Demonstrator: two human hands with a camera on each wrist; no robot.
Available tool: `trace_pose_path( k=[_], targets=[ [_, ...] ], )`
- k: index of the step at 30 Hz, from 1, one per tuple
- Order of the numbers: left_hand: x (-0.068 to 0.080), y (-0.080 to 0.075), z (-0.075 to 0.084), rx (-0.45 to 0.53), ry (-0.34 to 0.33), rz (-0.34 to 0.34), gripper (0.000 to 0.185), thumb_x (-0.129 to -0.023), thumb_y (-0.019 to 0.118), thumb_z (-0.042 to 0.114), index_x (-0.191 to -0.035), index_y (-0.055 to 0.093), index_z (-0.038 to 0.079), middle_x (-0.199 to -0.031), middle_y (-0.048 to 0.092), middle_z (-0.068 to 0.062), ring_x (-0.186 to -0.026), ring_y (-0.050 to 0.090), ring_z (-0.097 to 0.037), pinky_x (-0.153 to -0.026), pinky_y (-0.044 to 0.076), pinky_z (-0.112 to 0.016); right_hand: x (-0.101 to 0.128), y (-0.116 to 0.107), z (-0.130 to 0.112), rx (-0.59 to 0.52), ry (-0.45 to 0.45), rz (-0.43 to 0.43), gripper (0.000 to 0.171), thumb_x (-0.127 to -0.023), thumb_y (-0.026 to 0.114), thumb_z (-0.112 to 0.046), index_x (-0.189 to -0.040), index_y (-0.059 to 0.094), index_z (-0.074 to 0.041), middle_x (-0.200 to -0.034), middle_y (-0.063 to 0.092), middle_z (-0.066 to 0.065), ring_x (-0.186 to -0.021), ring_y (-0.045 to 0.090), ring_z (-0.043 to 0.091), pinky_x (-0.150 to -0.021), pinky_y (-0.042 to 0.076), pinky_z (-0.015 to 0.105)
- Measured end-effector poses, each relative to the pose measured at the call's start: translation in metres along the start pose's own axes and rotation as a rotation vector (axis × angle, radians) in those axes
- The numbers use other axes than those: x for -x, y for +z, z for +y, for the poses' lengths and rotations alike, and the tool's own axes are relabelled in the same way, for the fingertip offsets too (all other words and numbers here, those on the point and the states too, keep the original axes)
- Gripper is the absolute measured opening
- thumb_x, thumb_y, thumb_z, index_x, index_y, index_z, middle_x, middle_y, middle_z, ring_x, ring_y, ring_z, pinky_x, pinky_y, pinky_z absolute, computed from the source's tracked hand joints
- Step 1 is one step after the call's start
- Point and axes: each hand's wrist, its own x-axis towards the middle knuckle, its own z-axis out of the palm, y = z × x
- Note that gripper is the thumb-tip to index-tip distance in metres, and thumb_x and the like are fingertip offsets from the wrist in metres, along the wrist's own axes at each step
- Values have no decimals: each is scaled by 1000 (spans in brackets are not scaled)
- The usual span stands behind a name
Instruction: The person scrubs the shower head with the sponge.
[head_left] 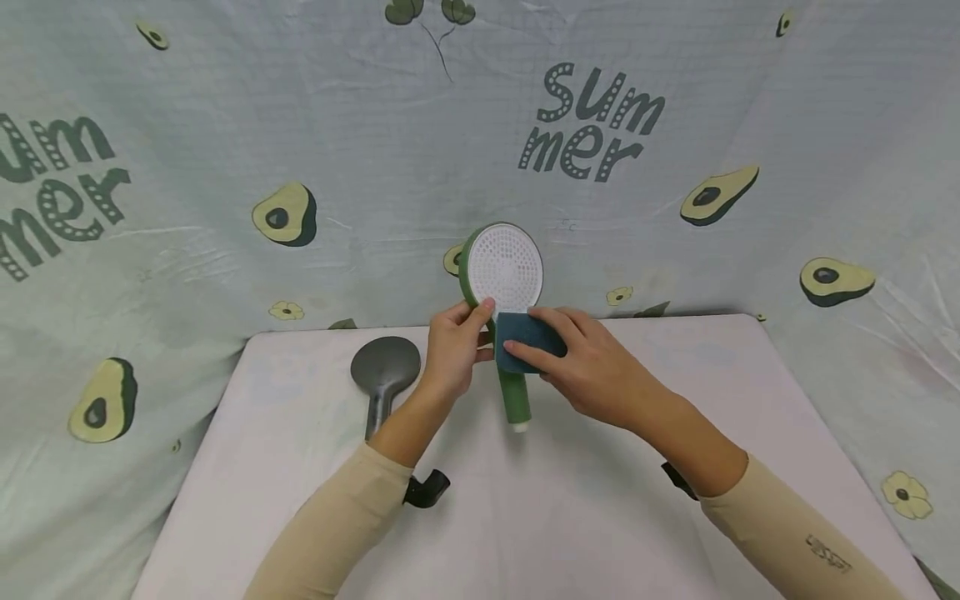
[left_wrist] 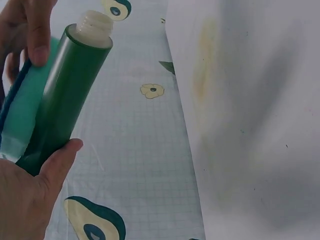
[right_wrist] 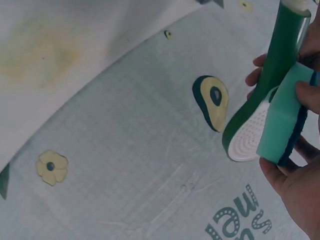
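A green shower head (head_left: pixel 506 265) with a white perforated face is held up over the table, its threaded handle end pointing down. My left hand (head_left: pixel 453 346) grips it around the neck, thumb at the edge of the face. Between the thumb and fingers of my right hand (head_left: pixel 600 367) is a sponge (head_left: pixel 528 340), teal with a dark blue scouring side. The sponge lies against the front of the shower head, just below the face, and covers part of the neck. In the left wrist view the green handle (left_wrist: pixel 70 95) shows beside the sponge (left_wrist: pixel 30 105).
A second, grey shower head (head_left: pixel 386 365) lies on the white table (head_left: pixel 570 517) to the left, its handle partly hidden by my left forearm. A black curved piece (head_left: pixel 427 489) shows beside that forearm. Behind the table hangs a printed cloth (head_left: pixel 375 150).
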Motion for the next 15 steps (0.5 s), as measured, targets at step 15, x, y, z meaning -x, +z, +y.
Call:
trace_pose_path(
  k=[15],
  targets=[
    [-8,5,1,-92,52,-6,35,-104,64,21,-134,67,2,-123,70,-19,-103,75,-31,-77,65,-39,7,-3,-31,146,-164,-179,61,-87,84,-19,-142,62,-34,-152,50,11,-127,55,35,-102,53,46]
  ],
)
